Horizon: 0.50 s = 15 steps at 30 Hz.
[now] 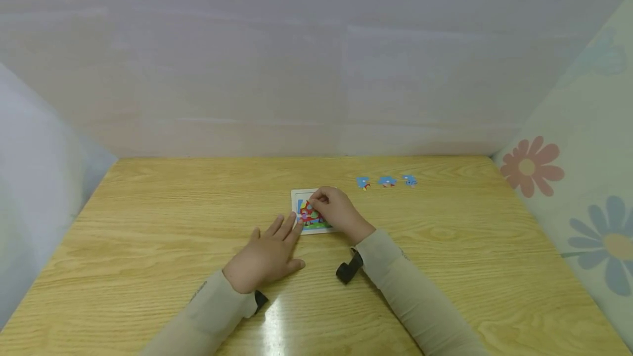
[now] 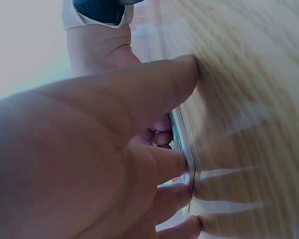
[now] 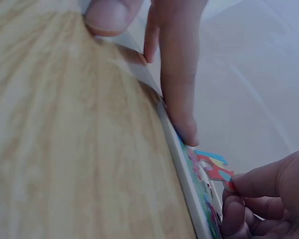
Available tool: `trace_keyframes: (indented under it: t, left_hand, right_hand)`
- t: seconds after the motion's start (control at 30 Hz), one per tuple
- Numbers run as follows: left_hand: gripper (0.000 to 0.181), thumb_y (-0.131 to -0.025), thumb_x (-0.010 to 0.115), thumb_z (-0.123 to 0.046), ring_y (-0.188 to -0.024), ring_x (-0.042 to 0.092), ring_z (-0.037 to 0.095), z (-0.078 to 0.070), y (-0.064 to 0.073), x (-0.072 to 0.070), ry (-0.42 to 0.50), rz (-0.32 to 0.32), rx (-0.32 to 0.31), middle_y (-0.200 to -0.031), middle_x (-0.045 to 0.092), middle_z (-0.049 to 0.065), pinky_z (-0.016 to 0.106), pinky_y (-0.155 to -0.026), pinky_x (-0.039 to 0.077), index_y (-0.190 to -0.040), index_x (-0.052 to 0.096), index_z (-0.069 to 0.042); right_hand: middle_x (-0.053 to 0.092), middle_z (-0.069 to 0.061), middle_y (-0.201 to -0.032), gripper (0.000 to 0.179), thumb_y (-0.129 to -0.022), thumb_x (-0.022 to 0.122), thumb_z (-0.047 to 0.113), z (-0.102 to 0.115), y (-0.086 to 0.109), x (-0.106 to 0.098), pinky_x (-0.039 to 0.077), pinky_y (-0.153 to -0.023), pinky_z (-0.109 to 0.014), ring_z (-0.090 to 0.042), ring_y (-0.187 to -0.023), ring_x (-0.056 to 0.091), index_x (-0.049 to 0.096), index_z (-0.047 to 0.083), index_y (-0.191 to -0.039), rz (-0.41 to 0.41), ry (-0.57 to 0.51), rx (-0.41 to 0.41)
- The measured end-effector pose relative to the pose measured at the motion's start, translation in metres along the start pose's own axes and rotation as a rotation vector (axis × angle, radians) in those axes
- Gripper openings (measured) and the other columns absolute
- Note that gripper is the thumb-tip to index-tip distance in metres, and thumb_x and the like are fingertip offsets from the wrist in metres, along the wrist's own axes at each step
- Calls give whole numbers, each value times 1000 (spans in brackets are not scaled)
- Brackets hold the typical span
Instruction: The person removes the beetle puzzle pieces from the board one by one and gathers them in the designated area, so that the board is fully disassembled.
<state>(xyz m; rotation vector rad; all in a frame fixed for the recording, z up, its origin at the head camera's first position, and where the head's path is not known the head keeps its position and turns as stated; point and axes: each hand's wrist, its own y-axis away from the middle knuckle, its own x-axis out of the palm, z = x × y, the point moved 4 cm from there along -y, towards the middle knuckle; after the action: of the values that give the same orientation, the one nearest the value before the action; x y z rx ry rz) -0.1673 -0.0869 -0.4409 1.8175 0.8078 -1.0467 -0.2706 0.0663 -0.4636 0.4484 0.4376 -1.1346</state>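
Observation:
A small jigsaw puzzle tray (image 1: 294,196) with a pale frame lies on the table, showing a red, green and blue picture. My right hand (image 1: 338,212) pinches a jigsaw piece (image 3: 219,172), coloured red, blue and yellow, between thumb and fingertips. In the right wrist view that piece is tilted, slightly raised over the tray. My left hand (image 1: 267,257) is spread flat with straight fingers; its fingertips touch the tray's left and near edge, and its thumb rests on the wood. Part of the picture is hidden under the right hand.
Three loose blue jigsaw pieces, the left one (image 1: 362,181), the middle one (image 1: 387,181) and the right one (image 1: 409,180), lie in a row at the back right of the wooden table (image 1: 148,224). A pale wall covering (image 1: 316,70) rises behind the table.

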Motion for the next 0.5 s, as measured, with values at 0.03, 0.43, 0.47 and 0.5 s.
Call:
trace_keyframes:
  t: [0.03, 0.43, 0.47, 0.5]
  left_hand:
    - [82, -100, 60, -49, -154, 14, 37, 0, 0, 0, 1, 2, -1, -169, 11, 11, 72, -112, 22, -161, 25, -8]
    - [82, -102, 56, -50, -155, 7, 37, 1, -4, 3, -1, 37, -11, -170, 5, 11, 74, -112, 19, -163, 20, -8]
    - [83, -102, 55, -50, -155, 6, 37, 1, -4, 4, 1, 41, -13, -170, 4, 11, 74, -112, 18, -163, 19, -9]
    - [83, -102, 55, -51, -155, 5, 37, 1, -5, 4, 1, 43, -14, -170, 4, 11, 74, -112, 18, -163, 18, -9]
  right_hand:
    - [67, -4, -95, 19, -105, 58, 19, -1, -1, 0, 51, -77, -32, -16, -83, 59, 70, 5, -107, -1, -5, 0]
    - [67, -4, -98, 18, -104, 59, 22, -6, -2, -2, 51, -78, -31, -17, -86, 59, 69, 8, -110, 42, -136, -18]
    - [67, -4, -99, 18, -104, 59, 22, -8, -1, -4, 51, -79, -31, -18, -86, 60, 69, 8, -111, 50, -184, -9]
    - [67, -5, -100, 18, -105, 59, 22, -8, 0, -5, 51, -78, -31, -18, -86, 59, 68, 8, -111, 57, -237, -1]
